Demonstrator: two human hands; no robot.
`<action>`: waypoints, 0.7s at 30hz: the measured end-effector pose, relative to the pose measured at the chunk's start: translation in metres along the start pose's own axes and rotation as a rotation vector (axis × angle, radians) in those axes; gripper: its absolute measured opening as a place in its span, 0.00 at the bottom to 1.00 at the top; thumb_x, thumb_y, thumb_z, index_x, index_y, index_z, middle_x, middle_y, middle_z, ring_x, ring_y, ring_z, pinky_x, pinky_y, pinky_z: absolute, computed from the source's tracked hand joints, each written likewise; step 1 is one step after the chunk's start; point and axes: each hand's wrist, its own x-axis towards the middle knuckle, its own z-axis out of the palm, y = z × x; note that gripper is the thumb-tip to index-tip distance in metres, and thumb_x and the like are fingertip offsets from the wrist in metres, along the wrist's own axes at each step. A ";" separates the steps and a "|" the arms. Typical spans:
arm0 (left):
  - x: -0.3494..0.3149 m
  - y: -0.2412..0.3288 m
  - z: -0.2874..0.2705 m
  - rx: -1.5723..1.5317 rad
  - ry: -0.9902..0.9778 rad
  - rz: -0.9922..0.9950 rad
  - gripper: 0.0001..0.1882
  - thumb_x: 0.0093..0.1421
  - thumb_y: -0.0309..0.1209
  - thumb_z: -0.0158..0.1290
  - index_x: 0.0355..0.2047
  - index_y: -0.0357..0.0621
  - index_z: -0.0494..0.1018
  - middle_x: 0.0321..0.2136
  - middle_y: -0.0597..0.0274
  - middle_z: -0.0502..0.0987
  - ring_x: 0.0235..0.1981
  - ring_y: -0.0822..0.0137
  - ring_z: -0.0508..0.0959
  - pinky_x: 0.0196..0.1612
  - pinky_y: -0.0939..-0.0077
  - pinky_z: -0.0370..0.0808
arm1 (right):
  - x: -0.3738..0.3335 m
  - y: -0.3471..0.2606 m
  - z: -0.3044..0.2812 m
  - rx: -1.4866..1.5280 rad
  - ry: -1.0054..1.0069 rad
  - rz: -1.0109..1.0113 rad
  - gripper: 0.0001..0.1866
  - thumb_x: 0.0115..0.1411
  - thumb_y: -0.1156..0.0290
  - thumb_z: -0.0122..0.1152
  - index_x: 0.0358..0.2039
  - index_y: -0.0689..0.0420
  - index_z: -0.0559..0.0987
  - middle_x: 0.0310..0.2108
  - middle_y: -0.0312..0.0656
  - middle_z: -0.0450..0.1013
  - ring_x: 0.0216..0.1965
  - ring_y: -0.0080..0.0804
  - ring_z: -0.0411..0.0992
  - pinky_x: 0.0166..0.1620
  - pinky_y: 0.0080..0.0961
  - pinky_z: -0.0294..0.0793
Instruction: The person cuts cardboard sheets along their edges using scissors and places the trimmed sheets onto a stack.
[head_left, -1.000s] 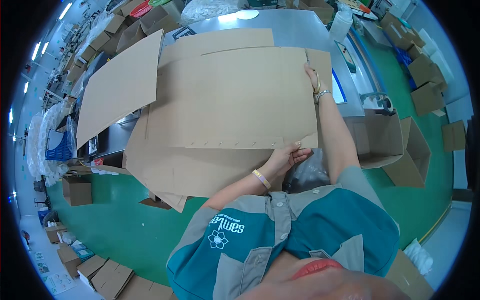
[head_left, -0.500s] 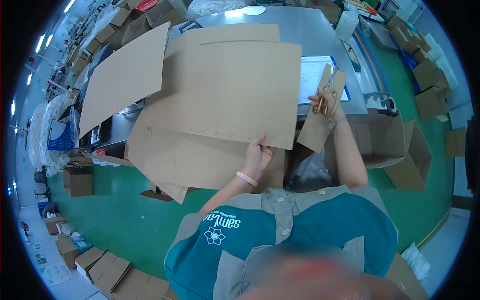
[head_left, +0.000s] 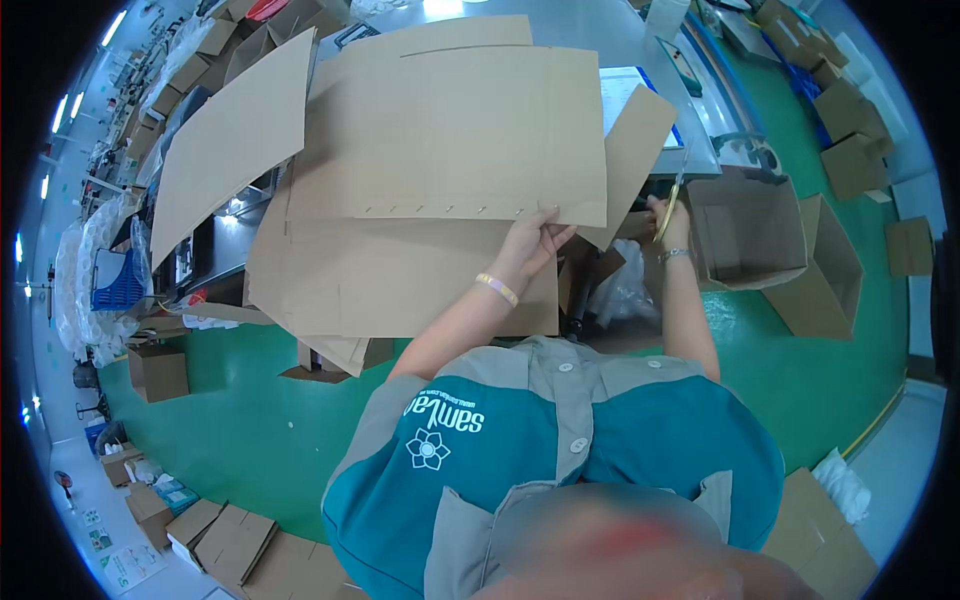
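Observation:
A large flat cardboard sheet [head_left: 450, 140] lies on top of other cardboard sheets, its near edge marked by a row of small slits. My left hand [head_left: 535, 243] grips that edge close to the right corner, thumb on top. Gold-handled scissors [head_left: 668, 212] are in my right hand [head_left: 674, 226], its fingers closed round them, blades pointing away from me. Beside the sheet's right edge, a narrow cardboard strip [head_left: 640, 140] slants partly over a clipboard with paper [head_left: 617, 95]. Under the large sheet, a wider cardboard sheet [head_left: 400, 285] extends toward me.
Another cardboard panel [head_left: 235, 140] leans at the left of the metal table [head_left: 700, 150]. Open cardboard boxes [head_left: 745, 235] stand to the right of my right hand. Clear plastic [head_left: 625, 290] bunches below the table edge. Green floor [head_left: 240, 440] surrounds me, with flattened cardboard [head_left: 235, 545] behind left.
My right hand has drawn the scissors off the narrow strip and toward me. My left hand keeps its hold on the large sheet. The whole view has shifted slightly.

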 end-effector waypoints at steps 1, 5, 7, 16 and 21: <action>-0.003 0.005 0.013 0.013 0.006 0.003 0.08 0.58 0.26 0.40 0.36 0.35 0.63 0.34 0.56 0.71 0.35 0.66 0.73 0.40 0.74 0.74 | -0.003 -0.018 -0.006 -0.139 0.062 -0.024 0.15 0.48 0.60 0.59 0.22 0.59 0.70 0.13 0.35 0.66 0.13 0.19 0.63 0.15 0.15 0.61; 0.012 -0.002 0.006 -0.066 0.022 -0.002 0.06 0.57 0.25 0.40 0.34 0.35 0.64 0.31 0.58 0.71 0.35 0.66 0.73 0.41 0.74 0.73 | -0.085 -0.065 -0.015 0.122 -0.394 0.239 0.23 0.49 0.44 0.49 0.25 0.54 0.70 0.20 0.33 0.67 0.18 0.18 0.63 0.20 0.14 0.60; 0.022 -0.013 0.007 -0.059 -0.012 -0.002 0.06 0.56 0.24 0.41 0.33 0.35 0.64 0.31 0.58 0.70 0.35 0.66 0.72 0.42 0.73 0.72 | -0.129 -0.059 -0.013 0.277 -0.507 0.381 0.25 0.48 0.41 0.48 0.29 0.53 0.69 0.24 0.33 0.67 0.23 0.18 0.63 0.22 0.15 0.62; 0.031 -0.025 0.009 -0.087 -0.052 -0.032 0.04 0.55 0.22 0.40 0.30 0.33 0.64 0.30 0.56 0.70 0.35 0.64 0.72 0.43 0.72 0.72 | -0.161 -0.061 0.003 0.214 -0.470 0.437 0.27 0.47 0.39 0.48 0.26 0.53 0.66 0.21 0.32 0.63 0.16 0.15 0.59 0.16 0.11 0.60; 0.033 -0.028 0.002 -0.098 -0.041 -0.033 0.04 0.56 0.22 0.40 0.29 0.33 0.64 0.29 0.58 0.69 0.35 0.64 0.72 0.44 0.71 0.71 | -0.155 -0.065 0.000 0.159 -0.486 0.479 0.28 0.45 0.38 0.48 0.26 0.53 0.66 0.21 0.31 0.63 0.15 0.15 0.58 0.16 0.11 0.59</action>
